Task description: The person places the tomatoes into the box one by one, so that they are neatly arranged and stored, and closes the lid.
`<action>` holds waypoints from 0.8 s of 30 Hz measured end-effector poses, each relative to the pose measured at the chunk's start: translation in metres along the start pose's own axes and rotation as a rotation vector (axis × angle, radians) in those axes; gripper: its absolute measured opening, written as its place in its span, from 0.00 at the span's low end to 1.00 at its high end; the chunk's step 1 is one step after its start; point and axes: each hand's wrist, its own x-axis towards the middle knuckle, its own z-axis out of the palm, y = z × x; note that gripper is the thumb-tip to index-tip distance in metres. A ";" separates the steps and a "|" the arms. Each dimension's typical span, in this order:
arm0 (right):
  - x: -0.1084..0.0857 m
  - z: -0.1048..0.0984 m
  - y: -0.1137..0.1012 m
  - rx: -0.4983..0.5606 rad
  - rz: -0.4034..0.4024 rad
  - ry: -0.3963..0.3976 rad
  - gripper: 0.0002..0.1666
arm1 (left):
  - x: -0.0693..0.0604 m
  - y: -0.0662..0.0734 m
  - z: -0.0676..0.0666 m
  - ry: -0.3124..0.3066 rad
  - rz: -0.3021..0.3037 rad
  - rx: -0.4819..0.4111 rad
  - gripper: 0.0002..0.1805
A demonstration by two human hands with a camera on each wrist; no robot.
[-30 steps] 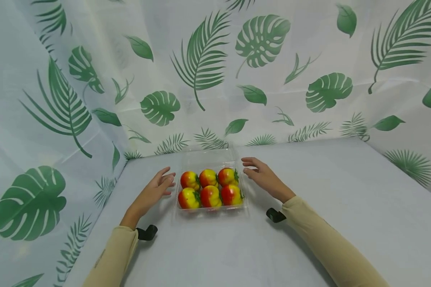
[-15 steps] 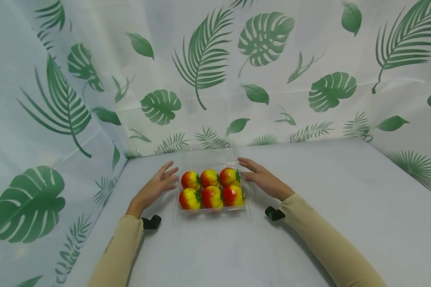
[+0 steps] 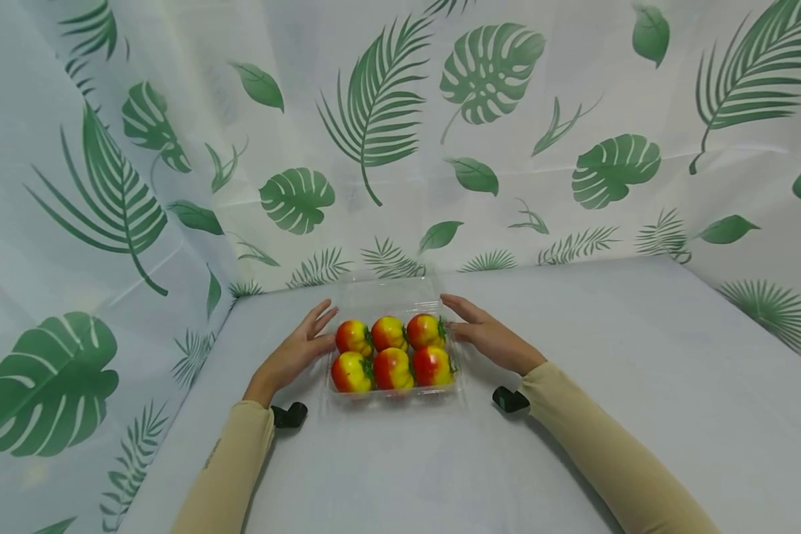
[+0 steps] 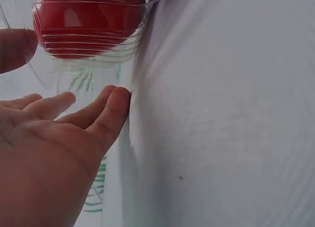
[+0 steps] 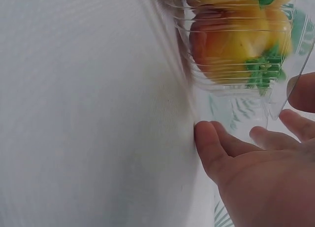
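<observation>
A clear plastic clamshell box (image 3: 390,393) stands on the table, its lid (image 3: 389,293) raised at the back. Inside, in two rows, sit several red-and-yellow, pepper-like fruits (image 3: 394,368) with green leafy tops. At the box's left side is my left hand (image 3: 295,354); in the left wrist view its thumb (image 4: 17,49) meets the rim, while the loosely extended fingers stay below and apart from the wall. My right hand (image 3: 490,337) is at the opposite side, fingers slightly bent. Its thumb (image 5: 302,92) is at the rim in the right wrist view; contact is hard to tell.
A white cloth covers the table (image 3: 574,326). Behind and to the left hangs a white curtain (image 3: 387,222) with green leaf prints. Each wrist wears a small black device, one seen by the left sleeve (image 3: 290,415) and one by the right (image 3: 510,400).
My left hand has moved right and inward to the box's side. The right hand has shifted slightly left, close to the other side. The box and fruits have stayed in place.
</observation>
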 end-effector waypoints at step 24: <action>0.001 -0.001 0.005 0.088 -0.087 0.117 0.47 | 0.000 -0.005 -0.003 0.065 0.006 -0.072 0.51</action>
